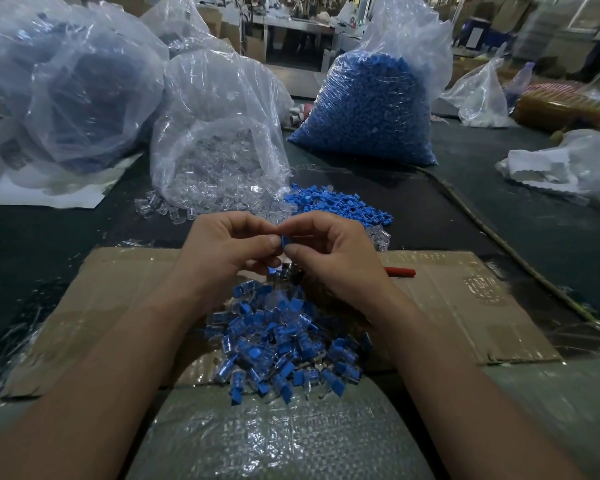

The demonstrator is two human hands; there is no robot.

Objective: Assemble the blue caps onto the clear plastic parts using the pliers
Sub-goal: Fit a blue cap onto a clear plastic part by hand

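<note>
Right above the assembled pile (pixel 284 341) on the cardboard (pixel 465 306), left grip (pixel 236 244) and right grip (pixel 329 251) both pinch one blue cap (pixel 284 241) between thumb and fingertips; it sits dead centre where they meet; risk imo is it seating crooked or popping off into the pile, since the pliers (pixel 400 271), only a red handle showing, lie untouched just beside the right grip.

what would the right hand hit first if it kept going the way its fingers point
The right hand points left: first the blue cap it pinches, then, likely right behind, the left hand.
</note>
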